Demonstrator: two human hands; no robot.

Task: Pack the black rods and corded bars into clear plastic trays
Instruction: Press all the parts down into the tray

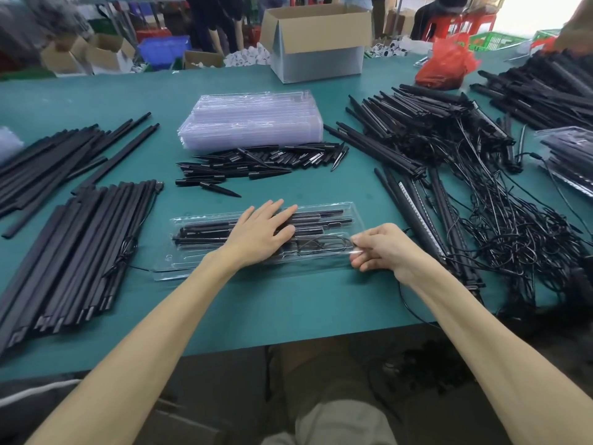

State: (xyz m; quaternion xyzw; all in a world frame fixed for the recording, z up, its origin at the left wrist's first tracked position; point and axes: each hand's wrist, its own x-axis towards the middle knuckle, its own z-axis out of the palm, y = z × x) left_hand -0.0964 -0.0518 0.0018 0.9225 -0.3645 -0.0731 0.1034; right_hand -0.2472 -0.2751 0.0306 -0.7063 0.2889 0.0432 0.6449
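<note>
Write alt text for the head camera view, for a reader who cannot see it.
A person's left hand rests flat on a clear plastic tray holding black rods on a green table, while the right hand pinches its right end. Around it lie loose rods and corded bars.

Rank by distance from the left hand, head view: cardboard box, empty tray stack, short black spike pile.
From the left hand:
1. short black spike pile, just beyond the fingertips.
2. empty tray stack, right behind the spikes.
3. cardboard box, at the table's far edge.
</note>
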